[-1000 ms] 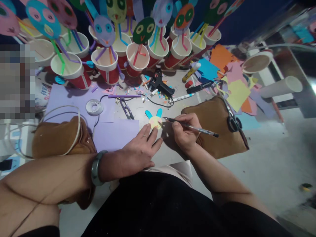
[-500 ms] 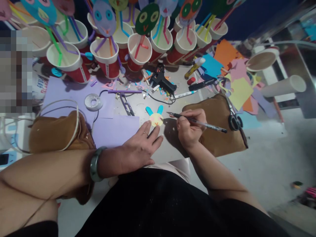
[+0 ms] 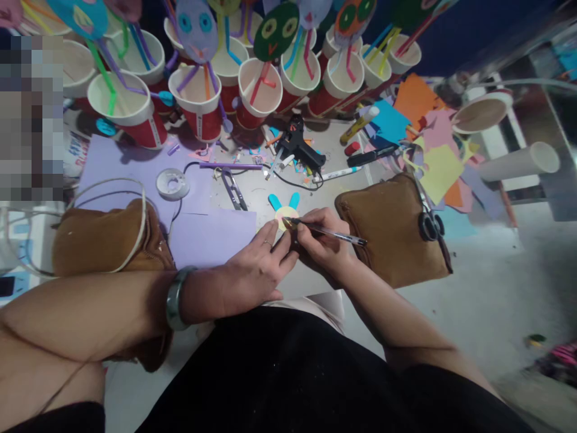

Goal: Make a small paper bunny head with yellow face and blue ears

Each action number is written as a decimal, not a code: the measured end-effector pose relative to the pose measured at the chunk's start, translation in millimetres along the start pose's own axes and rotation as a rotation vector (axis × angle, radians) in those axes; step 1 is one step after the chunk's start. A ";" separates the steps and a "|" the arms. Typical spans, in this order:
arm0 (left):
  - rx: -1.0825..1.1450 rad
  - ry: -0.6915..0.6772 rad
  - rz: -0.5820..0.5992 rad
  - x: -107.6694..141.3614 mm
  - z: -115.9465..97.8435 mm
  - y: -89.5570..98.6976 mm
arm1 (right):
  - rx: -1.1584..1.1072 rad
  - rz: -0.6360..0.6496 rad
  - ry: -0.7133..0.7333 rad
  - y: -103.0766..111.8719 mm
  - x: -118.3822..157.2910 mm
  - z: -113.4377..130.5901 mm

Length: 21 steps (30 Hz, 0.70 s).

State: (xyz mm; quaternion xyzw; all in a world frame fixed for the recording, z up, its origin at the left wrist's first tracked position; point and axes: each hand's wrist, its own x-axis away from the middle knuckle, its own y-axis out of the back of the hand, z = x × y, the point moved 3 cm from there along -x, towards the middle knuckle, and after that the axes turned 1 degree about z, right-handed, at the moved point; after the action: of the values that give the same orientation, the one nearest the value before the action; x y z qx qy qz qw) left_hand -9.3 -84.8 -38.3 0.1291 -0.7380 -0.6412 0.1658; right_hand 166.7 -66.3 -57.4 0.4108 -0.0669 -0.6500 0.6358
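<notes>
A small yellow paper face [image 3: 283, 213] with two blue paper ears [image 3: 285, 201] lies flat on the table in the middle. My left hand [image 3: 259, 261] is spread flat, its fingertips pressing the lower edge of the face. A black pen [image 3: 331, 232] is pinched in my right hand [image 3: 328, 240], with its tip on or just above the face; exact contact is hard to tell. Part of the face is hidden behind my fingers. A purple sheet [image 3: 214, 237] lies left of the face.
Red paper cups [image 3: 198, 114] holding straws and paper faces stand along the back. A black glue gun [image 3: 300, 147] lies among scraps. Scissors [image 3: 430, 224] rest on a brown pouch [image 3: 387, 231] at right. Tape [image 3: 173, 184], snips [image 3: 234, 189] and another brown pouch [image 3: 108, 240] are left.
My right hand has moved left with the pen, bringing its tip from beside the paper face to over it. My left hand stays in place on the face.
</notes>
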 end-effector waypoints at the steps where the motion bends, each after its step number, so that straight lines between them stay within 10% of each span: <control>1: -0.006 0.000 -0.014 0.2 -0.1 0.0 | 0.001 0.004 -0.001 -0.1 0.0 0.2; 21: -0.040 0.016 -0.092 0.9 -2.1 -5.3 | 0.071 0.028 -0.013 -3.8 1.5 -1.6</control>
State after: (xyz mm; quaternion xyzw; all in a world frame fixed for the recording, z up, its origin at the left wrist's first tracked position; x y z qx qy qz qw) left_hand -9.4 -87.7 -43.2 0.1649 -0.7169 -0.6618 0.1446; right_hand 165.0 -66.2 -61.5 0.4278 -0.0996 -0.6409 0.6295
